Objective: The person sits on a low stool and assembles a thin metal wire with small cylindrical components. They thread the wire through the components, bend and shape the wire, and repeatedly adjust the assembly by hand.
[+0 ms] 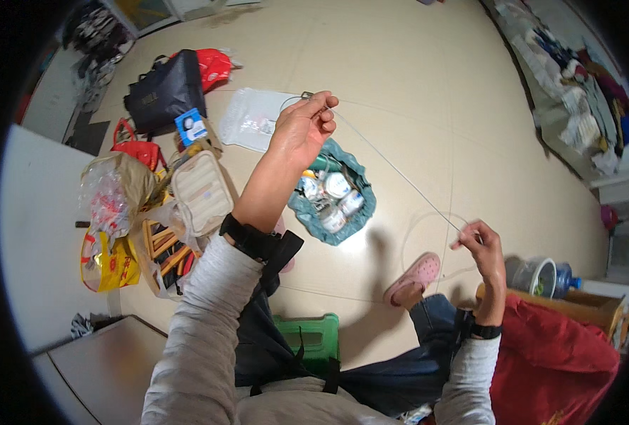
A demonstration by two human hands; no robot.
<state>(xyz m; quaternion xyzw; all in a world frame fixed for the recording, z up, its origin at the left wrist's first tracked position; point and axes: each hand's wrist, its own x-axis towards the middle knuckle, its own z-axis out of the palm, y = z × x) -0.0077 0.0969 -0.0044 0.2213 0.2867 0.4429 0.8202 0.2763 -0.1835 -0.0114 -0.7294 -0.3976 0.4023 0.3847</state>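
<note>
A thin pale wire (399, 173) runs taut and slanting between my two hands, above the floor. My left hand (304, 126), raised at the upper middle, has its fingers closed on one end, where a small dark metal-looking piece (307, 95) shows by the fingertips. At the right, lower down, my right hand (484, 251) pinches the wire between thumb and fingers. A loose loop of it hangs in a wide curve beside that hand, faint against the floor. Below and between the hands, a teal plastic bag (366, 205) stands open on the floor with several white rolls or jars inside.
At the left sit a dark tote bag (164, 92), a pale lidded box (202, 193), a bag of tools (166, 248) and a yellow bag (109, 262). A white plastic bag (247, 117) lies beyond. Near me are a green stool (318, 336), red cloth (548, 354) and a bucket (537, 273).
</note>
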